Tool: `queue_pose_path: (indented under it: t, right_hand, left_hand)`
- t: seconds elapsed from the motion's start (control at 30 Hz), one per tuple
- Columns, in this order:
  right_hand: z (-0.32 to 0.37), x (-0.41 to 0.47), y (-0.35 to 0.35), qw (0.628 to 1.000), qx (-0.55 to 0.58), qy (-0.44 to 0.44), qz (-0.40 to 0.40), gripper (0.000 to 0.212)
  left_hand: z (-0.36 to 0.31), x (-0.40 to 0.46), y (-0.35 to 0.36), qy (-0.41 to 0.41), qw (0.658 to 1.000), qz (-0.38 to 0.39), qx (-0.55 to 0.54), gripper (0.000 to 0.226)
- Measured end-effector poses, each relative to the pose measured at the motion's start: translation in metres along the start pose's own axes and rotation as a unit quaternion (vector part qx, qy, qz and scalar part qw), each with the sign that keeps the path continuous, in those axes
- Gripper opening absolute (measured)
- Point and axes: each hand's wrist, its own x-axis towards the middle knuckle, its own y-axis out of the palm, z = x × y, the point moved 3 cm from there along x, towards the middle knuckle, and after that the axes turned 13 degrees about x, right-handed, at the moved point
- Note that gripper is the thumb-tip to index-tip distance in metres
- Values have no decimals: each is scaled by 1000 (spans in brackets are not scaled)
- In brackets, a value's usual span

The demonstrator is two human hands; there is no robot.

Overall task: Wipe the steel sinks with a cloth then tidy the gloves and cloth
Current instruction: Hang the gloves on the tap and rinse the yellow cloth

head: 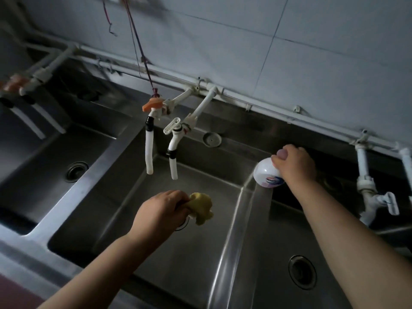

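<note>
With my left grip (pixel 160 210) bunched round the cloth (pixel 201 207) over the middle sink (pixel 156 253), right grip (pixel 294 166) clutches bottle (pixel 266 176); taps (pixel 160 139) hang ahead.

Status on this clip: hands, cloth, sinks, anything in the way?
Left hand grips yellow cloth over middle sink. Right hand holds white bottle at the sink's back right corner. Tap hoses hang over the basin.

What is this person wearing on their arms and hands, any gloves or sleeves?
Nothing that shows. The left hand and the right hand are bare, with no gloves, and both forearms are uncovered right to the edge of the picture. No sleeve, watch, ring or bracelet is in view. One right fingernail shows, short and plain.
</note>
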Motion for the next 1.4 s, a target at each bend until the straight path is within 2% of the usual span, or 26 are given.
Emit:
queue_pose_path:
  t: [0.17, 0.27, 0.37, 0.67, 0.83, 1.0, 1.17, 1.3, 1.4]
  right_hand:
    - [-1, -16, -1, 999, 20, -29, -9, 17]
    - [-2, -44, -1, 998, 29, -37, -29, 17]
    - [-7, -81, -8, 997, 64, -12, -32, 17]
    - [-19, -234, -58, 992, 45, 119, -18, 24]
    - [-60, -335, -100, 973, 91, 204, -52, 27]
    - [-122, -431, -153, 942, 132, 279, -132, 23]
    - [-191, -518, -211, 920, 93, 327, -196, 18]
    - [-263, -579, -254, 908, 83, 355, -207, 19]
    - [-322, -624, -286, 905, 70, 366, -205, 18]
  left_hand:
    - [2, -9, 1, -10, 1000, -7, -6, 13]
    - [-1, -19, 4, 1, 1000, 0, -17, 12]
    - [-8, -30, 6, 36, 999, 13, -19, 14]
    - [-38, -60, 9, 181, 982, 39, -37, 12]
    - [-108, -93, 20, 263, 960, 77, -66, 11]
    - [-197, -138, 41, 360, 925, 108, -59, 6]
    - [-294, -192, 64, 450, 883, 125, -48, 9]
    - [-385, -245, 90, 524, 841, 127, -39, 5]
    - [-453, -288, 115, 540, 828, 137, -61, 17]
